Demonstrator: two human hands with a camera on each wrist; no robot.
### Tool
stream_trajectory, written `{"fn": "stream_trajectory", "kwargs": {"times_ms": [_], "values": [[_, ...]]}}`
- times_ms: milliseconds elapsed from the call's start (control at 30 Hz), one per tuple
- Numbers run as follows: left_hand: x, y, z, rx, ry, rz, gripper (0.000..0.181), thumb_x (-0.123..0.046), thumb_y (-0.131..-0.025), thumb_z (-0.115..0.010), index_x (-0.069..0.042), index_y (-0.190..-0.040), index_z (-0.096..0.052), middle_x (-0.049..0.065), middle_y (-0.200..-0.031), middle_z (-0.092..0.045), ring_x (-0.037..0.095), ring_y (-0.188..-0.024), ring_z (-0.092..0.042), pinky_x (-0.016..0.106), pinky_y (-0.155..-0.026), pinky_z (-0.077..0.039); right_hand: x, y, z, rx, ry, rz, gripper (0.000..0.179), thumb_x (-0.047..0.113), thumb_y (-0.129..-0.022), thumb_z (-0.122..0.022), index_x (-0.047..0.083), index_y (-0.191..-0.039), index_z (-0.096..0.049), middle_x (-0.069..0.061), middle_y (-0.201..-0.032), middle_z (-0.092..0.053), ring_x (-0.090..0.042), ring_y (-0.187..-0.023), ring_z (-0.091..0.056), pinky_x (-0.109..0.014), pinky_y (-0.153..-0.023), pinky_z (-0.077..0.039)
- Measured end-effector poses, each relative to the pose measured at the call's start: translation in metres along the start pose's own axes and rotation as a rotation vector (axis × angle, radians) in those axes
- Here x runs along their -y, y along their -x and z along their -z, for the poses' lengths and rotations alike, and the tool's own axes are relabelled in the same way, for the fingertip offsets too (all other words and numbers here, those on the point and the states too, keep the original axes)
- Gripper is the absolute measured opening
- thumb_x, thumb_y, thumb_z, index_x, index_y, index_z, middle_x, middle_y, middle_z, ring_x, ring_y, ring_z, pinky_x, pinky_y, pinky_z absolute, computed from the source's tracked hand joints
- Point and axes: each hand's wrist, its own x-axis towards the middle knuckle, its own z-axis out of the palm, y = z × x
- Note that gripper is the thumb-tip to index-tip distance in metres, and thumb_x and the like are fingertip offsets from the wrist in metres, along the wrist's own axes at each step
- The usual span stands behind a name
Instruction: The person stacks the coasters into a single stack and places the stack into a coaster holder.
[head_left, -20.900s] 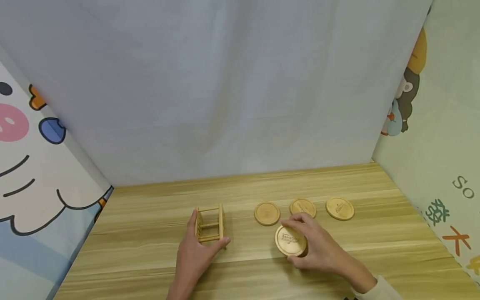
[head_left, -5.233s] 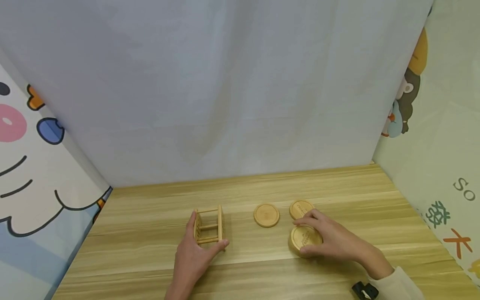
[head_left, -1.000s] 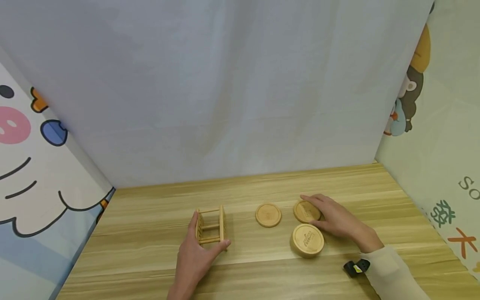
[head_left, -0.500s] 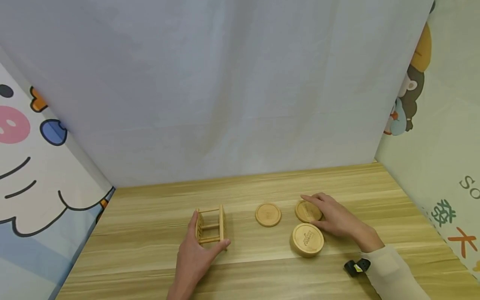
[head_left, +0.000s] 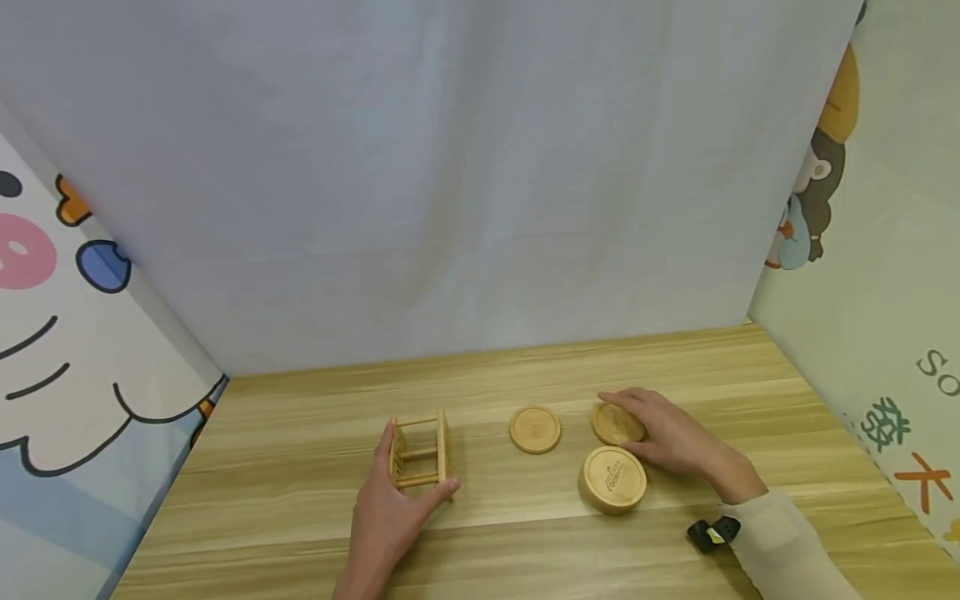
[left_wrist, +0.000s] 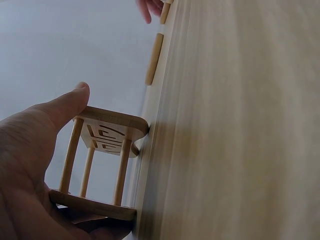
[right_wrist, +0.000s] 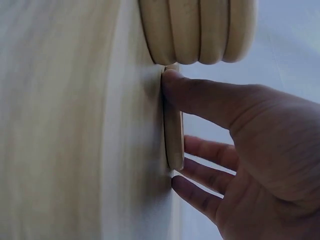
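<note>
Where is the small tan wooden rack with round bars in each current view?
Head: the small tan wooden rack, low, left of centre, gripped by the left hand.
Left wrist: lower left, in that hand.
Right wrist: not in it.
Shared landmark: the right hand, in all three views.

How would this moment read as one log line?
left hand: holds wooden rack | right hand: grips flat disc | disc stack: beside gripped disc | lone disc: between rack and gripped disc, untouched
</note>
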Motion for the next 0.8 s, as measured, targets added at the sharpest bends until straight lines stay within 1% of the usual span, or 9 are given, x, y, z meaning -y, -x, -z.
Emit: {"fn": "stream_trajectory", "kwargs": {"times_ms": [133,267,367,467,633,800], "values": [[0.001,-0.001,-0.001,-0.003,0.002,0.007,0.125,-0.064,-0.070,-0.086,-0.028,-0.165,-0.014,0.024,-0.153,-0.047,0.048,-0.133,-0.051,0.065,-0.101,-0.047,0.003,0.002,0.002,-0.014,0.027,-0.026,0.074,0.016,-0.083,-0.086,0.008,-0.149,-0.052,-0.016,-0.126,-0.059,-0.033,-0.117,-0.058,-0.052,-0.096,-0.052],[0.001,0.000,-0.001,-0.006,-0.002,-0.002,0.125,-0.065,-0.070,-0.086,-0.028,-0.165,-0.014,0.025,-0.152,-0.048,0.048,-0.131,-0.052,0.065,-0.100,-0.047,0.005,0.003,0.006,-0.032,0.041,-0.058,0.074,0.019,-0.081,-0.088,0.008,-0.147,-0.055,-0.014,-0.123,-0.060,-0.030,-0.112,-0.059,-0.050,-0.093,-0.053],[0.001,0.001,0.000,-0.004,0.000,-0.005,0.125,-0.066,-0.070,-0.085,-0.028,-0.165,-0.013,0.025,-0.153,-0.047,0.049,-0.131,-0.052,0.065,-0.100,-0.047,0.005,0.003,0.007,-0.038,0.038,-0.067,0.074,0.018,-0.079,-0.088,0.008,-0.145,-0.056,-0.013,-0.121,-0.060,-0.029,-0.110,-0.060,-0.049,-0.091,-0.053],[0.001,0.001,0.001,0.000,-0.002,0.001,0.125,-0.067,-0.070,-0.084,-0.029,-0.165,-0.012,0.025,-0.154,-0.046,0.050,-0.132,-0.052,0.065,-0.100,-0.047,0.004,0.002,0.008,-0.037,0.031,-0.069,0.074,0.018,-0.078,-0.088,0.008,-0.145,-0.057,-0.013,-0.121,-0.059,-0.029,-0.110,-0.060,-0.049,-0.090,-0.054],[0.000,0.002,0.002,-0.001,-0.002,-0.012,0.126,-0.068,-0.070,-0.083,-0.025,-0.165,-0.013,0.027,-0.153,-0.045,0.052,-0.129,-0.052,0.066,-0.098,-0.048,0.003,0.002,0.010,-0.029,0.018,-0.083,0.074,0.019,-0.079,-0.087,0.008,-0.146,-0.056,-0.013,-0.125,-0.058,-0.029,-0.112,-0.059,-0.050,-0.092,-0.053],[-0.003,0.002,0.003,0.006,0.003,-0.010,0.126,-0.068,-0.070,-0.083,-0.027,-0.165,-0.012,0.026,-0.155,-0.044,0.051,-0.131,-0.051,0.066,-0.100,-0.047,0.004,0.004,0.013,-0.031,0.008,-0.101,0.075,0.017,-0.079,-0.087,0.008,-0.146,-0.055,-0.013,-0.127,-0.058,-0.029,-0.112,-0.060,-0.050,-0.092,-0.053]]}}
